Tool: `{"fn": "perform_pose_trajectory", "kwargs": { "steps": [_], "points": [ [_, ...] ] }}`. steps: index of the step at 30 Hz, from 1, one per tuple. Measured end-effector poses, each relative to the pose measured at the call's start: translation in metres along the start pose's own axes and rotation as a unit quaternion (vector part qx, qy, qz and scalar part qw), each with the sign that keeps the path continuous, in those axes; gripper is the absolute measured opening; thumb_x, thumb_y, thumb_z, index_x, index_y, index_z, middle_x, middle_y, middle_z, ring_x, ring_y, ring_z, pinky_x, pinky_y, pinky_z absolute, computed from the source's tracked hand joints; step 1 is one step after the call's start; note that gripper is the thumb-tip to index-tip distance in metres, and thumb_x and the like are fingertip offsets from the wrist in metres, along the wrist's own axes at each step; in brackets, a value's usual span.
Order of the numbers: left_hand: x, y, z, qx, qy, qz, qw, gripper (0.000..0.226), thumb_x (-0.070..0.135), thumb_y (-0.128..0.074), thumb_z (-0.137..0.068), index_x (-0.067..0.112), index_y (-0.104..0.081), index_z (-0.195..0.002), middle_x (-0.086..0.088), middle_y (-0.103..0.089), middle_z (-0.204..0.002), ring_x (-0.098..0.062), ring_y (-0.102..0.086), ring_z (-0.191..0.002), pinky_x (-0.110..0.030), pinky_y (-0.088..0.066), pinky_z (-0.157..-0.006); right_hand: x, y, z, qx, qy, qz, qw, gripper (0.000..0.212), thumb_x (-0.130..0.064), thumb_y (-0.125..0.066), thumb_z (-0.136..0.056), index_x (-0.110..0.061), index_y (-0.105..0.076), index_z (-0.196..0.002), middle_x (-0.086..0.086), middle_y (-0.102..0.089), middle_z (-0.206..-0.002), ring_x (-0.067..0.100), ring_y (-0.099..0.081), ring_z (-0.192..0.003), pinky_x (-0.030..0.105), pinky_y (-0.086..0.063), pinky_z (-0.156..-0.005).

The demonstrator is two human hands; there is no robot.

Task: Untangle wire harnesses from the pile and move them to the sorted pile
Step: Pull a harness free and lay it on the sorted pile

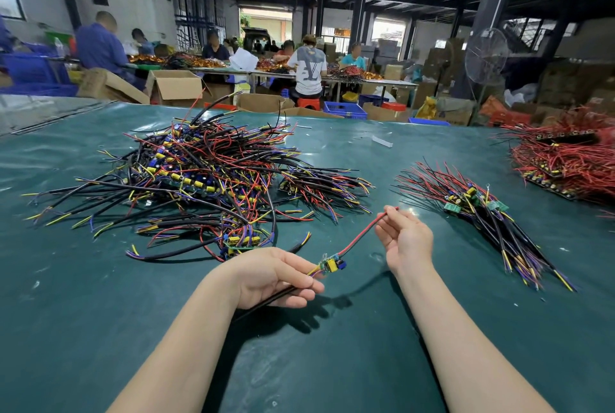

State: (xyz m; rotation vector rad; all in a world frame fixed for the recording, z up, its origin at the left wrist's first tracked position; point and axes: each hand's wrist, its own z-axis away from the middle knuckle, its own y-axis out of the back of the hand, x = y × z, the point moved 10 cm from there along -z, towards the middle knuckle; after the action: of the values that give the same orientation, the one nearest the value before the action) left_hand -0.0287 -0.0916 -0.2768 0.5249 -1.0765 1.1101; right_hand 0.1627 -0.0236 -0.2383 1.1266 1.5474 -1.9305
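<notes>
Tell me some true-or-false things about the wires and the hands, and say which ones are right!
1. The left hand grips one harness by its black end. True.
2. The right hand holds a blue wire. False: it pinches the harness's red wire.
3. The tangled pile is bigger than the sorted pile. True.
4. The held harness already lies on the sorted pile. False: it hangs between the hands, apart from that pile.

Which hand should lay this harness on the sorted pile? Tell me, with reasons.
Likely right. The right hand pinches the harness by its red wire and sits nearest the sorted pile; the left hand, gripping the black cable end, lies toward the tangled pile.
</notes>
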Motion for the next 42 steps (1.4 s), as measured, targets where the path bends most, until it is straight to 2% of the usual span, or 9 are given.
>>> {"fn": "perform_pose_trajectory", "kwargs": {
  "steps": [8, 11, 13, 17, 21, 26, 30, 35, 42],
  "points": [
    [0.007, 0.002, -0.002, 0.029, -0.030, 0.026, 0.999, 0.020, -0.006, -0.049, -0.090, 0.004, -0.065, -0.083, -0.003, -0.071, -0.067, -0.005, -0.065, -0.052, -0.015, -0.051, -0.047, 0.002, -0.002, 0.000, -0.005, -0.011, -0.034, 0.999, 0.023, -0.003, -0.041, -0.096, -0.009, -0.053, -0.077, 0.001, -0.059, -0.042, 0.009, -0.059, -0.039, 0.017, -0.049, -0.040],
    [0.016, 0.007, -0.003, 0.056, -0.072, 0.091, 0.992, 0.021, -0.007, -0.047, -0.090, 0.002, -0.064, -0.083, -0.005, -0.071, -0.066, -0.005, -0.062, -0.048, -0.015, -0.050, -0.046, 0.026, -0.026, 0.012, -0.069, -0.099, -0.069, 0.990, 0.020, -0.018, -0.043, -0.097, -0.005, -0.051, -0.086, 0.015, -0.063, -0.065, 0.019, -0.065, -0.052, 0.025, -0.055, -0.047],
    [0.020, 0.011, -0.003, 0.073, -0.089, 0.114, 0.987, 0.019, -0.006, -0.048, -0.090, 0.002, -0.064, -0.085, -0.004, -0.071, -0.066, -0.004, -0.061, -0.047, -0.014, -0.050, -0.045, 0.047, -0.045, 0.025, -0.144, -0.145, 0.038, 0.978, 0.027, -0.027, -0.046, -0.095, -0.003, -0.055, -0.087, 0.013, -0.062, -0.074, 0.019, -0.065, -0.060, 0.027, -0.057, -0.055],
    [0.026, 0.015, 0.000, 0.088, -0.116, 0.110, 0.983, 0.018, 0.000, -0.048, -0.092, 0.007, -0.064, -0.085, 0.001, -0.072, -0.068, 0.001, -0.056, -0.045, -0.010, -0.043, -0.039, 0.070, -0.085, 0.062, -0.322, -0.149, 0.149, 0.923, 0.018, -0.012, -0.047, -0.093, -0.005, -0.061, -0.086, 0.004, -0.069, -0.068, 0.011, -0.065, -0.057, 0.023, -0.054, -0.058],
    [0.030, 0.009, 0.000, 0.080, -0.128, 0.014, 0.988, 0.017, 0.006, -0.046, -0.095, 0.010, -0.061, -0.090, 0.002, -0.072, -0.070, 0.002, -0.052, -0.044, -0.010, -0.037, -0.037, 0.063, -0.083, 0.061, -0.307, -0.110, 0.169, 0.930, 0.017, -0.009, -0.048, -0.092, -0.008, -0.061, -0.081, -0.002, -0.068, -0.063, 0.006, -0.061, -0.053, 0.020, -0.051, -0.054],
    [0.038, -0.003, 0.003, 0.031, -0.156, 0.009, 0.987, 0.025, -0.001, -0.041, -0.095, 0.009, -0.064, -0.093, -0.001, -0.072, -0.075, -0.003, -0.062, -0.055, -0.014, -0.046, -0.045, 0.062, -0.080, 0.057, -0.291, -0.112, 0.136, 0.940, 0.019, -0.011, -0.047, -0.093, -0.010, -0.060, -0.080, -0.001, -0.068, -0.063, 0.009, -0.062, -0.054, 0.021, -0.047, -0.053],
    [0.040, 0.006, 0.004, 0.103, -0.171, -0.063, 0.978, 0.027, -0.004, -0.039, -0.094, 0.009, -0.062, -0.088, -0.004, -0.065, -0.073, -0.003, -0.062, -0.051, -0.016, -0.048, -0.044, 0.064, -0.081, 0.059, -0.290, -0.109, 0.139, 0.941, 0.017, -0.010, -0.047, -0.092, -0.011, -0.060, -0.080, -0.004, -0.068, -0.063, 0.007, -0.060, -0.054, 0.023, -0.039, -0.060],
    [0.040, 0.011, 0.004, 0.126, -0.175, -0.053, 0.975, 0.026, -0.004, -0.041, -0.092, 0.007, -0.063, -0.083, -0.003, -0.065, -0.068, -0.004, -0.059, -0.047, -0.018, -0.047, -0.042, 0.065, -0.080, 0.057, -0.278, -0.115, 0.116, 0.947, 0.019, -0.008, -0.047, -0.093, -0.009, -0.060, -0.080, -0.002, -0.067, -0.062, 0.005, -0.059, -0.051, 0.015, -0.042, -0.052],
    [0.045, 0.004, 0.004, 0.161, -0.207, -0.152, 0.953, 0.024, 0.004, -0.045, -0.094, 0.012, -0.062, -0.080, -0.001, -0.066, -0.074, -0.001, -0.057, -0.045, -0.014, -0.035, -0.033, 0.049, -0.069, 0.047, -0.208, -0.012, 0.194, 0.959, 0.010, 0.003, -0.054, -0.087, -0.007, -0.055, -0.085, 0.002, -0.055, -0.053, 0.007, -0.051, -0.040, 0.016, -0.043, -0.044]
  ]
}}
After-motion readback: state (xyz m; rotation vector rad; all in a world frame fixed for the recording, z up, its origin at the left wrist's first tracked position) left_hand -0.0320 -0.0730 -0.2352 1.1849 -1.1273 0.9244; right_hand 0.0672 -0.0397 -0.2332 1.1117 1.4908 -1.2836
